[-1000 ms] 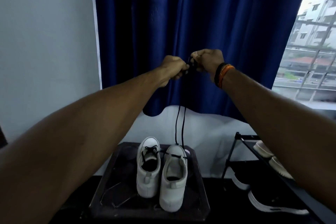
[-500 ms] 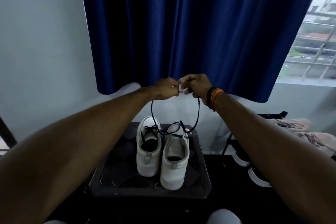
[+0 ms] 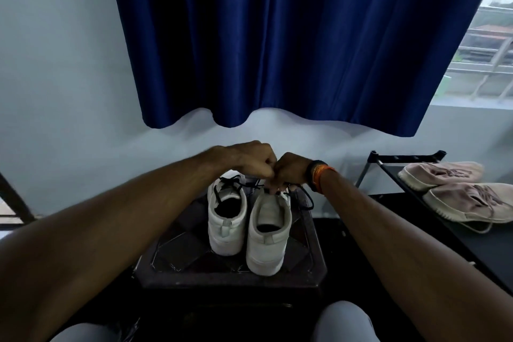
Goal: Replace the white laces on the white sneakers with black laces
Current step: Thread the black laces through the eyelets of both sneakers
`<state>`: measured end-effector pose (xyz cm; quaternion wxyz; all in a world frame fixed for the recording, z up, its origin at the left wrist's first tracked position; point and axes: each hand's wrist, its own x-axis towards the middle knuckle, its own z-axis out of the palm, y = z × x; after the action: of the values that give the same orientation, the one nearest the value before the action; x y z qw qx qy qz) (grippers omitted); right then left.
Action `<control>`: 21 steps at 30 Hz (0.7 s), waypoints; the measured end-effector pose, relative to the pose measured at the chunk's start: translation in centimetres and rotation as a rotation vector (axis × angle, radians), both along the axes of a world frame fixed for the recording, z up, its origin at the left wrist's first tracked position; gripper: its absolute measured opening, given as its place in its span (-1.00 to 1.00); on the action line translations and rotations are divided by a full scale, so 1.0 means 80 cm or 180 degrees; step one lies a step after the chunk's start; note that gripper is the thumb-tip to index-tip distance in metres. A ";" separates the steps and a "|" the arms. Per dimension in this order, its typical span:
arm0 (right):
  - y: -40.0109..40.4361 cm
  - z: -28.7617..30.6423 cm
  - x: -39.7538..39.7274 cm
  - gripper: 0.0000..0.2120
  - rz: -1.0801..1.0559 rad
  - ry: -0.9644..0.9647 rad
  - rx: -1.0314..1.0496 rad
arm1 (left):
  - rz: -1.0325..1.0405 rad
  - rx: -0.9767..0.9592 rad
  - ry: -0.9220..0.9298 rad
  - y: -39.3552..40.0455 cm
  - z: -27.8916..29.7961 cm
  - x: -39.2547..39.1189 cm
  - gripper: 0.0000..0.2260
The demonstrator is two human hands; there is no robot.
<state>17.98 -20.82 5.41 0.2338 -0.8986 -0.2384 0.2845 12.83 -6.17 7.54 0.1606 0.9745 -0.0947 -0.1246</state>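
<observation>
Two white sneakers stand heel-first toward me on a dark low table [image 3: 313,272]. The left sneaker [image 3: 227,228] has a black lace threaded over its tongue. The right sneaker [image 3: 268,241] has a black lace [image 3: 306,200] that loops out to its right side. My left hand [image 3: 249,159] and my right hand [image 3: 290,172] meet fist to fist just above the right sneaker's tongue, each pinching an end of that black lace. The fingertips and the eyelets under them are hidden.
A black shoe rack [image 3: 410,169] at the right carries a pair of pinkish sneakers [image 3: 455,189]. A dark blue curtain [image 3: 291,41] hangs over the wall behind. A barred window [image 3: 488,53] is at the far right. My knees show at the bottom edge.
Both hands have come down from in front of the curtain to just above the right sneaker, still holding the black lace. The taut lace now lies slack beside the shoe.
</observation>
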 end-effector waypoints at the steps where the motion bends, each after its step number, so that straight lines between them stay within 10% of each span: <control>1: -0.001 -0.003 -0.001 -0.91 0.0023 -0.0011 -0.0035 | 0.0032 -0.0051 0.0174 -0.003 -0.003 -0.001 -0.85; 21: -0.012 -0.026 -0.021 -0.90 -0.0157 -0.0774 -0.0009 | 0.1679 -0.0419 0.1210 -0.006 -0.016 -0.007 -0.74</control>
<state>16.29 -21.77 3.29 0.2089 -0.9324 -0.2425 0.1679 12.25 -6.68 6.30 0.2647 0.9123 0.1848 -0.2519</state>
